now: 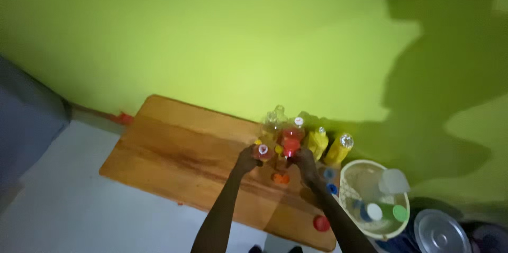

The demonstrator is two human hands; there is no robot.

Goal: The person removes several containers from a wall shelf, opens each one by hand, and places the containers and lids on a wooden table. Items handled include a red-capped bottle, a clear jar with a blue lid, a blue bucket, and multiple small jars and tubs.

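Bottles [296,139] stand on the table [174,152], basket [353,179] to its right.

Red-filled bottles [290,144], yellow bottles [329,147], orange cap [280,178], brown wooden table [180,152], lime-green wall [211,36], seemingly cream basket [350,171].

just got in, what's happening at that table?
A person stands over a wooden table by a green wall. The left hand and the right hand each grip a red bottle within a cluster of bottles; yellow bottles stand beside. Loose caps lie on the table, a basket beside it.
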